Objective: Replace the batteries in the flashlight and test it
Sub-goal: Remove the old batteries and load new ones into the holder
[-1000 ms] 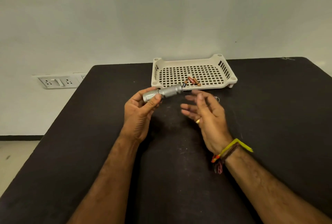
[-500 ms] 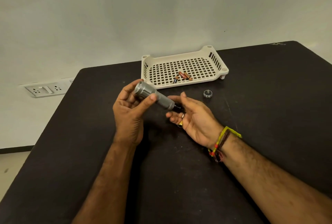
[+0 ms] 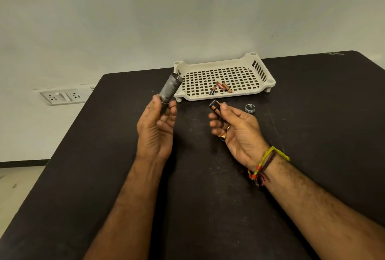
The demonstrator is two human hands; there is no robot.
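Left hand (image 3: 155, 130) gripping the grey flashlight body (image 3: 169, 91) upright above the black table (image 3: 312, 134), right hand (image 3: 235, 130) pinching a battery holder (image 3: 215, 107) between thumb and fingers, three loose batteries (image 3: 220, 87) lying in the perforated tray (image 3: 258, 91), end cap (image 3: 250, 108) resting beside it.

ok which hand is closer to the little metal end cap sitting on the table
Right. The right hand sits just beside the end cap, apart from it, holding a battery pack. The left hand holds the flashlight farther away.
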